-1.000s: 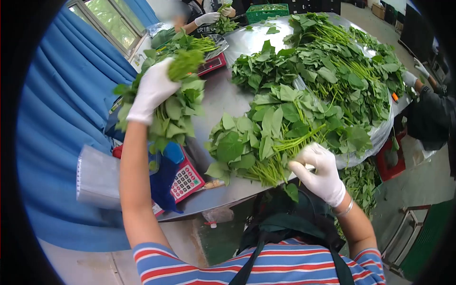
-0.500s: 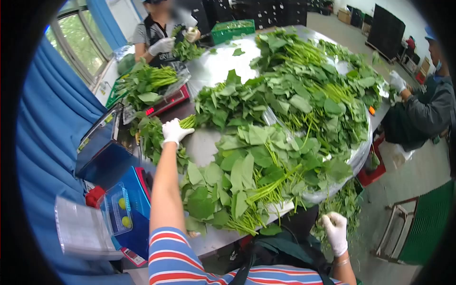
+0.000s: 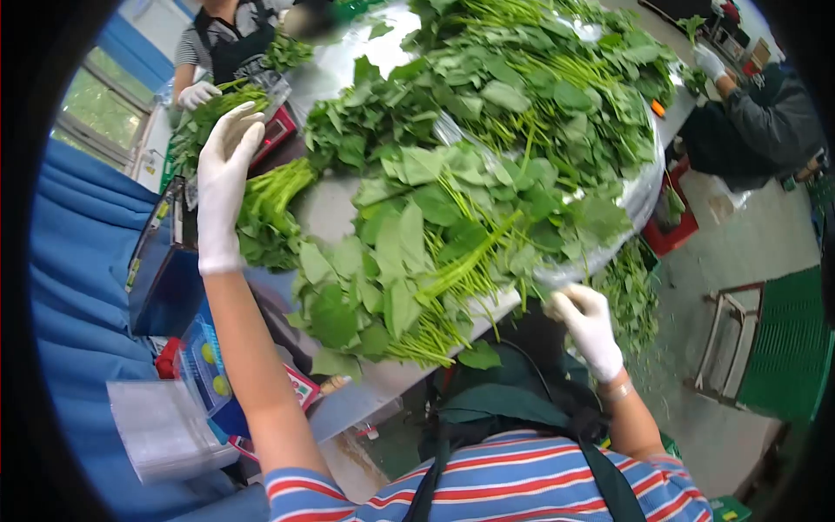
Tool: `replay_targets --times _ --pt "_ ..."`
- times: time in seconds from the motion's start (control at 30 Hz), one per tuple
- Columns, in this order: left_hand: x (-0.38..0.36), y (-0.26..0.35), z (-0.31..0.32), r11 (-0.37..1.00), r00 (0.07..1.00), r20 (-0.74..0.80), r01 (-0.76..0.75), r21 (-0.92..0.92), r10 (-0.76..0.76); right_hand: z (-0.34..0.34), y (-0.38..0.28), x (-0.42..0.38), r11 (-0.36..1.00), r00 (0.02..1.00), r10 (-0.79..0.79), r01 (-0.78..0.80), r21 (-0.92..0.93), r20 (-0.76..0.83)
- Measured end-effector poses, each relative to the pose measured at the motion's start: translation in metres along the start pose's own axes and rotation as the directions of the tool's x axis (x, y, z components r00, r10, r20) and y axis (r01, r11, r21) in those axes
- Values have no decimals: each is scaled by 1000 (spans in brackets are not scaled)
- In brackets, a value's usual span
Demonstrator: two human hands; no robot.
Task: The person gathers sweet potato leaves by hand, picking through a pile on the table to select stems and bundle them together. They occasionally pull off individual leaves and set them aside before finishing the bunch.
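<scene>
My left hand (image 3: 228, 178), in a white glove, is raised at the left side of the table with its fingers and thumb apart and nothing between them. Just right of it lies a bunch of leafy greens (image 3: 277, 196), stems pointing up and right. Behind the fingers is a red-edged scale (image 3: 278, 129), partly covered by more greens. My right hand (image 3: 590, 331), also gloved, is closed near my body by the table's front edge; whatever it may hold is hidden. A large heap of leafy greens (image 3: 409, 244) spreads over the metal table (image 3: 335, 209) between my hands.
A co-worker (image 3: 230, 43) stands across the table, a gloved hand on greens. Another person (image 3: 748, 122) works at the right. A blue plastic basket (image 3: 204, 365) sits at lower left, a red crate (image 3: 671, 217) at right, and a green slatted rack (image 3: 787, 339) beyond it.
My left hand has let go of the bunch of greens on the left and lifted away. My right hand stays closed, now nearer the table edge. The view has shifted.
</scene>
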State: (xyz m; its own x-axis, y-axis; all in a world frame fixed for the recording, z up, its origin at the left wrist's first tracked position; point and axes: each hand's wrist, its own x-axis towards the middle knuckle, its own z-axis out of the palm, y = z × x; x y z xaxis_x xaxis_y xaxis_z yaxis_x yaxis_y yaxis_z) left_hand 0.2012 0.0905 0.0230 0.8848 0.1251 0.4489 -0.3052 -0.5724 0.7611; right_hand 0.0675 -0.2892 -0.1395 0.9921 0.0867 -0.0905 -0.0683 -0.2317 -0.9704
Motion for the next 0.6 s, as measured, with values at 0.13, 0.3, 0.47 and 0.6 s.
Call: replay_targets --times 0.13,0.3,0.47,0.6 --pt "-107 68 65 1000 994 111 11 12 -12 28 -8 43 670 750 -657 626 -400 75" --pt "-198 98 126 949 894 319 -307 -79 316 37 -4 103 296 624 -751 610 -735 216" --pt "-238 64 162 903 776 608 368 -221 -167 11 -22 84 391 672 -700 642 -660 239" --pt "-238 43 177 635 779 506 609 -475 -369 7 -44 46 954 949 -191 240 -181 251"
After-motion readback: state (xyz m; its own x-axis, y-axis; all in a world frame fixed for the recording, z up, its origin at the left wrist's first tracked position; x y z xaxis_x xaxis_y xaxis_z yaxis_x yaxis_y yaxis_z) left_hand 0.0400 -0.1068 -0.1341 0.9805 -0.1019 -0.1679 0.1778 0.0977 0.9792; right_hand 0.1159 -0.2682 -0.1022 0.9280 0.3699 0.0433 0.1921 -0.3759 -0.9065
